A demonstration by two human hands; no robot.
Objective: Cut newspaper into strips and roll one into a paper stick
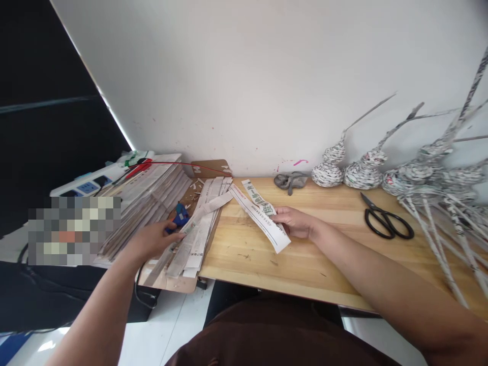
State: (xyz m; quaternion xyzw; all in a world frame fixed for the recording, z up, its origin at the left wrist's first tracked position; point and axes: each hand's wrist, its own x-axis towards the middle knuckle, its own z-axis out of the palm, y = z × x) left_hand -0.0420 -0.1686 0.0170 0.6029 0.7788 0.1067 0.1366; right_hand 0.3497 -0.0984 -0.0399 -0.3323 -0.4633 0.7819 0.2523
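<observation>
My left hand (154,241) is at the left, its fingertips closed on the near end of a newspaper strip (209,204) that slants across a pile of similar strips (200,239). Right beside those fingers lies a blue glue gun (182,216), partly hidden by the hand. Over the wooden table, my right hand (293,221) pinches white printed paper strips (263,217) between thumb and fingers. One of these bears green lettering; their near end hangs toward the table's front edge. The right fingertips are partly covered by the paper.
Black-handled scissors (387,218) lie on the right of the table (244,254). Woven paper gourd shapes (328,165) with long stems line the wall, and paper rods stick out there. A grey lump (290,181) sits at the back. Stacked newspaper (152,198) and a power strip (89,187) are left.
</observation>
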